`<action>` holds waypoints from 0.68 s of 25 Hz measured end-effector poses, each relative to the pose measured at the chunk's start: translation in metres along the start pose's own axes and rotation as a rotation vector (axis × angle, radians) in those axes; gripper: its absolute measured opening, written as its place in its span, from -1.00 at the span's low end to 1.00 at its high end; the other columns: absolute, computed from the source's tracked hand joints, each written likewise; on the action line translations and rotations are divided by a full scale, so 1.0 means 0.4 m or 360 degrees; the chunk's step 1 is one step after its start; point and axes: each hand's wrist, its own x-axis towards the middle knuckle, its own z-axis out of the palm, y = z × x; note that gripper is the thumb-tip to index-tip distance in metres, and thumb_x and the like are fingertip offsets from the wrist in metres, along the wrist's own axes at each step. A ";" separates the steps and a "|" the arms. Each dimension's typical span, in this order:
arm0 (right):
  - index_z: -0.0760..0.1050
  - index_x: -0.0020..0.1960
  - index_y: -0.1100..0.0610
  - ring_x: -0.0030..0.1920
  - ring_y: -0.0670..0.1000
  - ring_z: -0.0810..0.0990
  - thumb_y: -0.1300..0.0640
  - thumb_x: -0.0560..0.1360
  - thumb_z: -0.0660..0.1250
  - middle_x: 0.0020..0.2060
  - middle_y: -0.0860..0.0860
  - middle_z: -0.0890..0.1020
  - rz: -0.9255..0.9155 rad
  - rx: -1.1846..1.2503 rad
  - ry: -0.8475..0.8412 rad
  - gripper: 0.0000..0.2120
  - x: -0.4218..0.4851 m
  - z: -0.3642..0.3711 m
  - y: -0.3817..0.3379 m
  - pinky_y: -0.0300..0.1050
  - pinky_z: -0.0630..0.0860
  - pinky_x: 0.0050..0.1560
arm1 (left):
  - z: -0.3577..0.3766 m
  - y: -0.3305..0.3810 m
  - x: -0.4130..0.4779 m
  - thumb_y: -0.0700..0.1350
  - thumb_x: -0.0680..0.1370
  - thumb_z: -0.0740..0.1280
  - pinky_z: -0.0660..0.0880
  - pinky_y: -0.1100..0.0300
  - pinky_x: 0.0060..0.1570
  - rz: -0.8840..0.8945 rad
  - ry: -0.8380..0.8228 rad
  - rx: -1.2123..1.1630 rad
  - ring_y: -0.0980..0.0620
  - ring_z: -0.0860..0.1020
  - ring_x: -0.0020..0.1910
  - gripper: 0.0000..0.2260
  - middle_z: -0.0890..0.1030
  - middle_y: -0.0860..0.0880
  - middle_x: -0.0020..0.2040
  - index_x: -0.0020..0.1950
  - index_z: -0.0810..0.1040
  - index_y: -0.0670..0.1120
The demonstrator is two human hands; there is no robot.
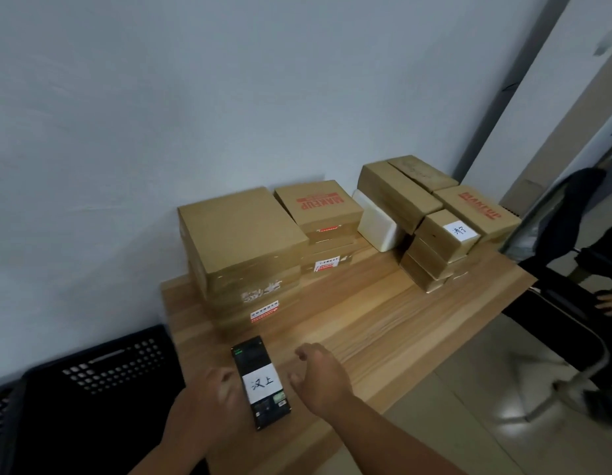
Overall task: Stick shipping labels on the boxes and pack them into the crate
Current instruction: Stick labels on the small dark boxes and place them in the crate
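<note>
While both hands hover open beside the black box, bare table stretches rightward — unobstructed.

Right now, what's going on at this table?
A person is labelling parcels at a wooden table. A small black box lies at the near edge with a white handwritten label on top. The left hand rests against its side; the right hand hovers open beside it. Stacks of cardboard boxes wait along the wall, one small box already labelled. A black crate sits left of the table.
</note>
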 end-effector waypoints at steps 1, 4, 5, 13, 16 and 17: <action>0.47 0.40 0.05 0.27 -0.04 0.52 0.04 0.55 0.39 0.29 -0.04 0.54 -0.0013 0.0011 -0.0034 -0.56 0.029 0.002 0.019 -0.17 0.47 0.27 | 0.013 0.009 0.023 0.10 0.61 0.30 0.44 0.17 0.04 -0.0078 -0.0008 0.0002 0.07 0.56 0.14 -0.79 0.58 0.11 0.23 0.23 0.55 0.15; 0.47 0.41 0.07 0.28 -0.04 0.51 0.05 0.55 0.40 0.31 -0.03 0.53 -0.0020 0.0034 -0.0178 -0.55 0.096 0.013 0.064 -0.20 0.43 0.29 | 0.038 0.024 0.066 0.12 0.63 0.25 0.47 0.12 0.12 -0.0319 -0.0030 -0.0056 0.06 0.53 0.17 -0.91 0.56 0.10 0.23 0.13 0.47 0.25; 0.47 0.41 0.09 0.29 -0.03 0.50 0.05 0.55 0.39 0.32 -0.02 0.53 -0.0042 0.0016 -0.0229 -0.55 0.115 0.021 0.075 -0.20 0.42 0.29 | 0.052 0.021 0.073 0.10 0.64 0.26 0.47 0.12 0.16 -0.0351 -0.0018 -0.0059 0.05 0.53 0.19 -0.89 0.56 0.08 0.25 0.16 0.48 0.23; 0.44 0.43 0.11 0.31 0.01 0.48 0.06 0.55 0.40 0.34 0.02 0.51 -0.0030 0.0004 -0.0452 -0.53 0.228 0.099 0.114 -0.18 0.42 0.29 | 0.160 -0.012 0.130 0.06 0.66 0.23 0.47 0.21 0.18 -0.0476 -0.0173 -0.0134 0.05 0.53 0.22 -0.71 0.55 0.06 0.22 0.35 0.49 0.04; 0.42 0.43 0.14 0.34 0.02 0.46 0.01 0.56 0.39 0.35 0.04 0.48 -0.0006 -0.0010 -0.0549 -0.51 0.240 0.134 0.115 -0.17 0.40 0.31 | 0.170 -0.015 0.157 0.09 0.65 0.24 0.47 0.14 0.17 -0.0610 -0.0245 -0.0131 0.04 0.52 0.15 -0.84 0.54 0.03 0.19 0.15 0.50 0.07; 0.45 0.39 0.15 0.33 0.03 0.46 -0.03 0.57 0.36 0.32 0.05 0.49 0.0000 -0.0014 -0.0584 -0.54 0.244 0.144 0.114 -0.15 0.40 0.29 | 0.168 -0.016 0.169 0.11 0.65 0.23 0.46 0.14 0.16 -0.0658 -0.0294 -0.0136 0.06 0.50 0.12 -0.87 0.52 0.03 0.18 0.09 0.48 0.10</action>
